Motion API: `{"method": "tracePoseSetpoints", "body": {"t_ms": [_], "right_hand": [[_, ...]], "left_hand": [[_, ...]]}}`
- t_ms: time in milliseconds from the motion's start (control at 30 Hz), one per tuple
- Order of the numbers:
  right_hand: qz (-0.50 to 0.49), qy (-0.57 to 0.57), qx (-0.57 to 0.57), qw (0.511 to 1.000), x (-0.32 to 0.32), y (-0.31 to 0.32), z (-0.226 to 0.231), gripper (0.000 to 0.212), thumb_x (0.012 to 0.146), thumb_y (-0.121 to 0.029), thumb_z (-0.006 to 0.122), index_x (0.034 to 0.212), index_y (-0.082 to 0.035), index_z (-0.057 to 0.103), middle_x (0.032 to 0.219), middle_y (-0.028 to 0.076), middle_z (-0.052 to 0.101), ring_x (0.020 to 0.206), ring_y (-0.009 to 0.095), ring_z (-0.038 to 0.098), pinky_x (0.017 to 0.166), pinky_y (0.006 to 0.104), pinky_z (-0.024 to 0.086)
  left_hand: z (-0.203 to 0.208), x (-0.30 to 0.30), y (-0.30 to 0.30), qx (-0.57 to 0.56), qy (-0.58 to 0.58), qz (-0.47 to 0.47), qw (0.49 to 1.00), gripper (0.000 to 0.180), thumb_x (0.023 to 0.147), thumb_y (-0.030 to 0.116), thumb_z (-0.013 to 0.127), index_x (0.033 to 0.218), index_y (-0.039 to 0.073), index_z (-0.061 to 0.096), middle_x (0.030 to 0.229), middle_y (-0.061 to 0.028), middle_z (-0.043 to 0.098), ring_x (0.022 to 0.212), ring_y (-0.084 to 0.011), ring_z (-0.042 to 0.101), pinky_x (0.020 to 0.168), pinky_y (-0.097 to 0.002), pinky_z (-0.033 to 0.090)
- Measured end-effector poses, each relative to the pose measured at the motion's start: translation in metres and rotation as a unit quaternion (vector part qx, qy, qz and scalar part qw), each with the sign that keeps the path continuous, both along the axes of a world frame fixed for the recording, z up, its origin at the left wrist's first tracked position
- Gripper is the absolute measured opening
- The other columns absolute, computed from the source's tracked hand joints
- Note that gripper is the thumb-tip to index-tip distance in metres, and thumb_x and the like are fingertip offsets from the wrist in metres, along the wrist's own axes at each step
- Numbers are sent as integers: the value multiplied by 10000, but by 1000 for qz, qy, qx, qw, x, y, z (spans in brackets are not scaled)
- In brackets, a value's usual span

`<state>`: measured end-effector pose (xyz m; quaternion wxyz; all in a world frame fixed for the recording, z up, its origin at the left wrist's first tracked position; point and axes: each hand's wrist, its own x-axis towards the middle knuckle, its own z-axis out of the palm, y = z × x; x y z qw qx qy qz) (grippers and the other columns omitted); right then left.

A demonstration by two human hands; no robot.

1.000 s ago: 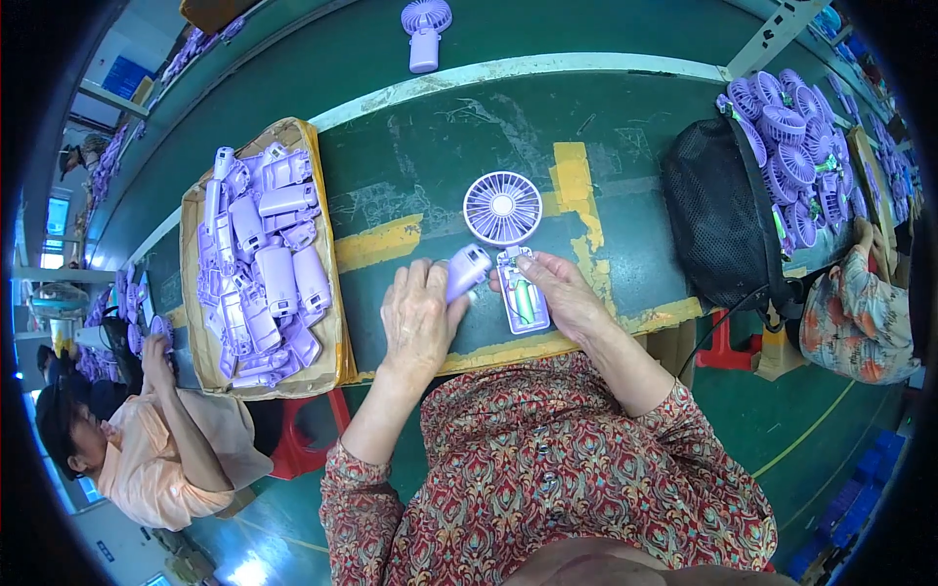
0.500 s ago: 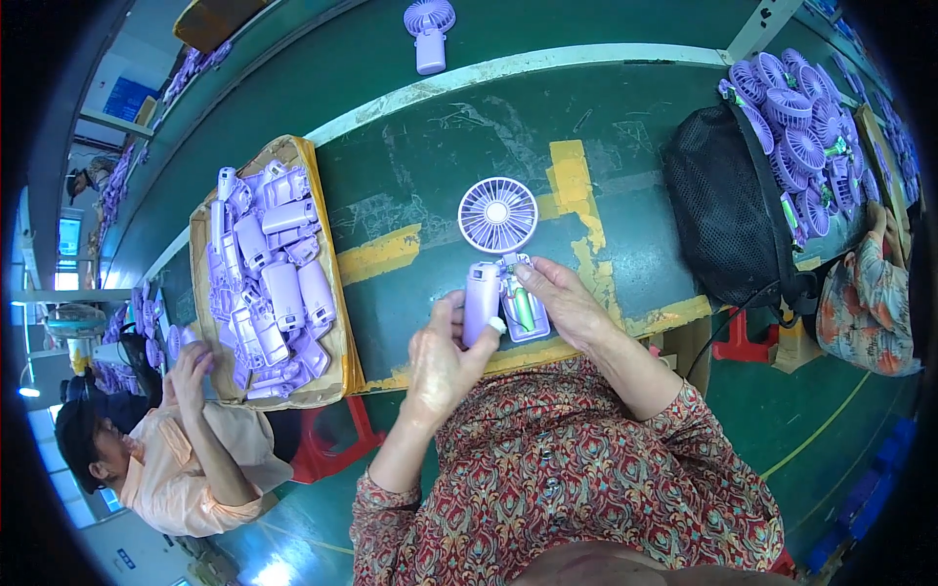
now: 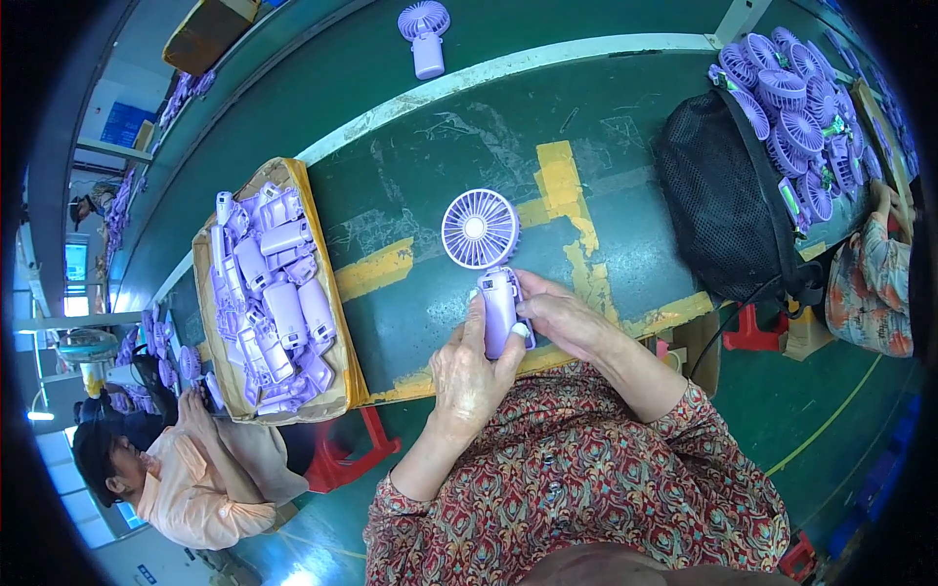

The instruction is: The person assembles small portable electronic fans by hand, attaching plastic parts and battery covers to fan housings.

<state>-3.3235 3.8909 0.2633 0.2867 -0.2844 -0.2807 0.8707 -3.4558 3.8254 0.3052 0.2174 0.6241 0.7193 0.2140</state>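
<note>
A purple handheld fan (image 3: 480,230) lies upright in front of me on the green bench, its round grille pointing away. Over its handle sits a purple casing half (image 3: 495,311), lined up with the handle; whether it is fully seated I cannot tell. My left hand (image 3: 463,379) is closed on the casing half from the left, with fingers along its side and a white-tipped thumb near its lower end. From the right, my right hand (image 3: 569,317) grips the fan's handle, thumb at the edge. The handle's inside is hidden under the casing half.
A cardboard tray (image 3: 354,361) of purple casing halves stands to the left. At right, beside a black mesh bag (image 3: 718,195), purple fans (image 3: 801,132) are piled up. Another purple fan (image 3: 427,44) lies beyond the white rail. Co-workers sit on both sides.
My left hand has brought the casing half rightward from beside the handle onto it, covering the green cylinder inside. The co-worker at left has brought the hands together.
</note>
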Motion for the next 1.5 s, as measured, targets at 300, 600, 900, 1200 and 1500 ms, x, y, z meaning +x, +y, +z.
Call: {"method": "tracePoseSetpoints", "body": {"t_ms": [300, 600, 900, 1200, 1500], "right_hand": [[40, 3, 34, 999, 3, 3, -3, 680, 734, 34, 449, 1382, 29, 245, 1288, 117, 425, 1214, 196, 400, 1036, 327, 299], [56, 6, 30, 998, 1, 1, -2, 700, 735, 34, 462, 1395, 19, 226, 1321, 126, 401, 1254, 205, 362, 1055, 334, 271], [95, -37, 92, 991, -3, 1, -2, 666, 772, 2, 445, 1396, 12, 213, 1315, 118, 394, 1249, 199, 352, 1063, 334, 251], [-9, -256, 276, 926, -19, -19, -3, 526, 913, -332, 530, 1275, 20, 386, 1092, 136, 557, 994, 189, 534, 876, 339, 431], [-119, -31, 52, 991, -15, -28, -9, 325, 929, -134, 505, 1216, 9, 452, 1119, 107, 572, 1008, 144, 556, 894, 290, 454]], "left_hand": [[-1, 1, -1, 7, -6, 3, 1000, 562, 731, 178, 668, 1169, -133, 501, 750, -239, 640, 594, -255, 661, 544, -336, 520], [0, -3, -2, 1, -5, -3, 1000, 584, 729, 185, 678, 1179, -135, 490, 713, -232, 637, 585, -257, 660, 546, -333, 517], [-6, -12, -4, -8, -15, -41, 999, 616, 717, 184, 693, 1175, -163, 471, 665, -216, 627, 551, -268, 649, 531, -334, 511], [-15, -11, -12, 41, 39, -77, 995, 610, 706, 208, 718, 1137, -154, 485, 681, -229, 619, 550, -333, 636, 486, -400, 508], [-18, -18, -16, -30, -207, -16, 978, 475, 836, 255, 640, 1116, -91, 475, 827, -179, 646, 684, -237, 655, 594, -334, 524]]}}
